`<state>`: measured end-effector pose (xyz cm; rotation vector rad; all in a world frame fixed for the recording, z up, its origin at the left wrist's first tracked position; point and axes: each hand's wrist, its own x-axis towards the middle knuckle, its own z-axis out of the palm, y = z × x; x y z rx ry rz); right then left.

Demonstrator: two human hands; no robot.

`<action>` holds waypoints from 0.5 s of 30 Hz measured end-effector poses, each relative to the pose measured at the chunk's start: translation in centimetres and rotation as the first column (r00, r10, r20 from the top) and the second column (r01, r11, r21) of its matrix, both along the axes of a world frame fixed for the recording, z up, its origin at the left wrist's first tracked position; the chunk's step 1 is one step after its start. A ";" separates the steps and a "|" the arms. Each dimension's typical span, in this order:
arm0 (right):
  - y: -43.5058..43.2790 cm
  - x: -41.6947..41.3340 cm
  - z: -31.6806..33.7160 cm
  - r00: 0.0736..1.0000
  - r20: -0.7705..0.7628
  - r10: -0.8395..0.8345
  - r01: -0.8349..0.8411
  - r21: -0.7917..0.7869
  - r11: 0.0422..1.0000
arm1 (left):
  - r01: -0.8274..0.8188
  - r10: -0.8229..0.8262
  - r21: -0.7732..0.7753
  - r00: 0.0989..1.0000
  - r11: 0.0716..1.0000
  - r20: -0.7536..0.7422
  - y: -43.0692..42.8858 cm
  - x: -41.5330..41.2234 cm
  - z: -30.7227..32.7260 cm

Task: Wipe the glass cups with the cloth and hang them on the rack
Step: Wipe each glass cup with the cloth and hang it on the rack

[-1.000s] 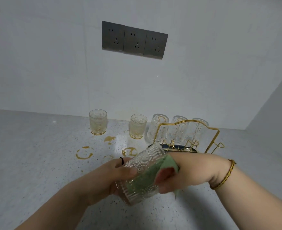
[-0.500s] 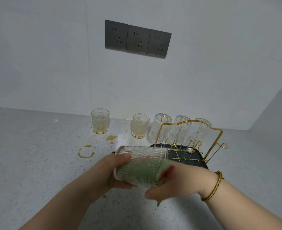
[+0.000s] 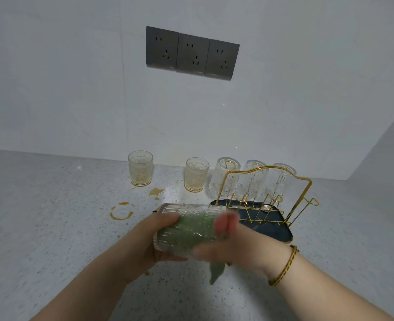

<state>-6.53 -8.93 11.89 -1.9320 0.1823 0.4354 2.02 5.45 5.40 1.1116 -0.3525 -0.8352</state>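
Green cloth (image 3: 191, 230) fills the glass cup (image 3: 186, 210) my left hand (image 3: 149, 242) grips; my right hand (image 3: 244, 249) pinches the cloth. Rack (image 3: 303, 181) middle right.

Near the middle, the left hand (image 3: 154, 237) grips a patterned glass cup (image 3: 186, 210) held on its side above the speckled counter (image 3: 52, 228). A green cloth (image 3: 191, 230) fills the cup, and the blurred right hand (image 3: 235, 244) holds the cloth at the cup's mouth; a cloth end hangs below. Farther off, two upright cups (image 3: 140, 169) stand by yellow spills (image 3: 121, 212). To their right, three cups (image 3: 225, 179) hang upside down on a gold wire rack (image 3: 261, 167) over a dark tray (image 3: 274, 232). Three grey sockets (image 3: 192, 53) sit on the wall.
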 end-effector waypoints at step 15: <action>1.8 1.5 -1.6 0.903 -0.302 -0.306 0.424 0.744 0.516 | -0.105 0.109 -0.028 0.977 0.994 0.181 0.5 0.7 -0.7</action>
